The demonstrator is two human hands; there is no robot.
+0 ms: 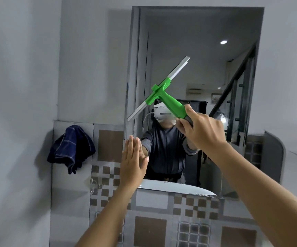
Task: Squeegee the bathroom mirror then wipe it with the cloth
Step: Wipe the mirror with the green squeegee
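A tall frameless mirror (188, 43) hangs on the wall ahead. My right hand (202, 130) is shut on the handle of a green squeegee (167, 97), whose silver blade runs diagonally from lower left to upper right in front of the glass. I cannot tell whether the blade touches the mirror. My left hand (133, 161) is flat with fingers straight, at the mirror's lower left edge, holding nothing. A dark blue checked cloth (71, 148) hangs on the wall left of the mirror.
Brown and grey patterned tiles (108, 145) cover the wall below and left of the mirror. A clear hook (93, 184) is fixed to the tiles under the cloth. The mirror reflects a person, a washbasin rim and a staircase.
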